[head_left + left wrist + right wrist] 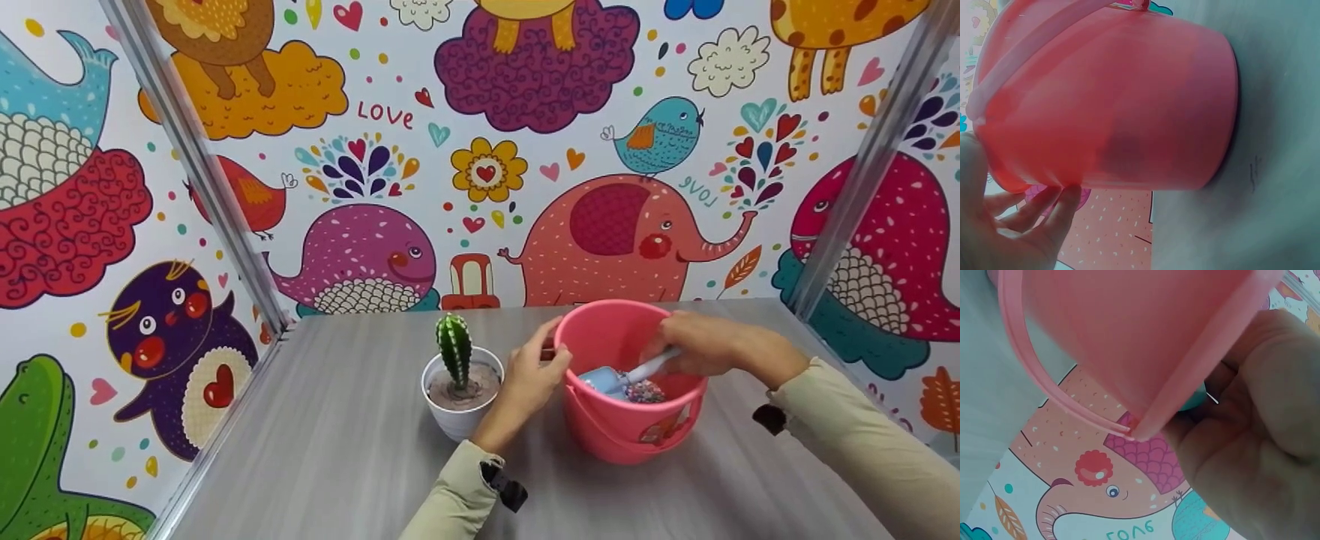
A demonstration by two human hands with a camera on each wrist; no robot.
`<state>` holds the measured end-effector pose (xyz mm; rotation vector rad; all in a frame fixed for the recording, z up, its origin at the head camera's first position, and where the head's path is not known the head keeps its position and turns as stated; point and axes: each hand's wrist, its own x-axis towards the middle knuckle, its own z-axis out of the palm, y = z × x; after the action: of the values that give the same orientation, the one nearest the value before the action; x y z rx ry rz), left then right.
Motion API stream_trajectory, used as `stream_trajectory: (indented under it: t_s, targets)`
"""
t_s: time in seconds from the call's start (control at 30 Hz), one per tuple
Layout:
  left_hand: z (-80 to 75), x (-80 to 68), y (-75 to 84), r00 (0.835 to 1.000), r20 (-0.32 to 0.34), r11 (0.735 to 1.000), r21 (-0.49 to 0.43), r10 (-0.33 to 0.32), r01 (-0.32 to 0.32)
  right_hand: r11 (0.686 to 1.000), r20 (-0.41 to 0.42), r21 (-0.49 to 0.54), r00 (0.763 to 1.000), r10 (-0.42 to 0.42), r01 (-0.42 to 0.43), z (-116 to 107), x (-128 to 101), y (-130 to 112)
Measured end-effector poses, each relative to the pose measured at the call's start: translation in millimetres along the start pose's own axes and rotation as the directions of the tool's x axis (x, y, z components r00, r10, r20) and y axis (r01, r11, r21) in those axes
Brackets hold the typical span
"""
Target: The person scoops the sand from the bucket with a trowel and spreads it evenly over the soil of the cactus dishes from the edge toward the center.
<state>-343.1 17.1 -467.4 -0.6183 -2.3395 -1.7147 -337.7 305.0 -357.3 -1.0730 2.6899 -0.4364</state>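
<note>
Left hand (pixel 529 375) grip clasps pink bucket (pixel 637 427) rim; right hand (pixel 701 343) grip grasps scoop (pixel 622 377) inside.

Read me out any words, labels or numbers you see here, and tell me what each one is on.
"LOVE" in red, on the cartoon wallpaper, left of the yellow flower.
"LOVE" in teal, tilted, on the same wallpaper beside the pink elephant; the right wrist view shows it upside down.
The sticker on the pink bucket: too small to read.
Nothing readable on the cactus pot.
</note>
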Motion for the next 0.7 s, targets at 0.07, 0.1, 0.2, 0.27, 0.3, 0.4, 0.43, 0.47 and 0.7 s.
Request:
stream_trajectory:
  t_s: [0.07,0.1,0.2,0.27,0.3,0.4,0.43,0.47,0.7]
  targets:
    - [0.1,-0.1,-0.3,1.000,-0.003,1.000,-0.001,-0.002,0.002,1.000,-0.007,0.014,1.000,-0.007,0.007,-0.9,-2.1,1.9]
    - [0.2,-0.1,0.0,1.000,-0.005,1.000,0.001,-0.003,0.003,1.000,-0.011,0.017,1.000,-0.012,0.013,-1.3,-3.3,2.7]
    - [0.1,0.3,0.0,1.000,-0.008,1.000,0.006,-0.004,0.004,0.998,-0.016,0.055,1.000,-0.022,0.023,-2.6,-6.6,4.2]
    - [0.1,0.4,-0.2,1.000,-0.008,1.000,0.011,-0.004,0.004,0.997,-0.019,0.076,1.000,-0.006,0.008,-3.6,-9.4,5.1]
    - [0.0,0.3,-0.3,1.000,-0.009,1.000,0.012,-0.005,0.005,0.997,-0.022,0.079,1.000,0.000,0.001,-4.4,-11.0,5.1]
    - [-0.2,0.1,-1.4,1.000,-0.008,1.000,0.012,-0.007,0.007,0.997,-0.037,0.081,0.999,0.020,-0.017,-7.1,-14.9,5.6]
    - [-0.2,0.0,-1.6,1.000,-0.008,1.000,0.012,-0.006,0.006,0.997,-0.043,0.081,0.999,0.022,-0.019,-8.0,-16.2,5.7]
    - [-0.1,0.0,-2.0,1.000,-0.009,1.000,0.014,-0.006,0.006,0.997,-0.050,0.078,0.999,0.020,-0.016,-8.9,-17.5,5.8]
    - [1.0,-0.1,-2.8,1.000,-0.007,1.000,0.017,-0.005,0.006,0.996,-0.079,0.085,0.997,0.019,-0.012,-15.0,-28.1,9.1]
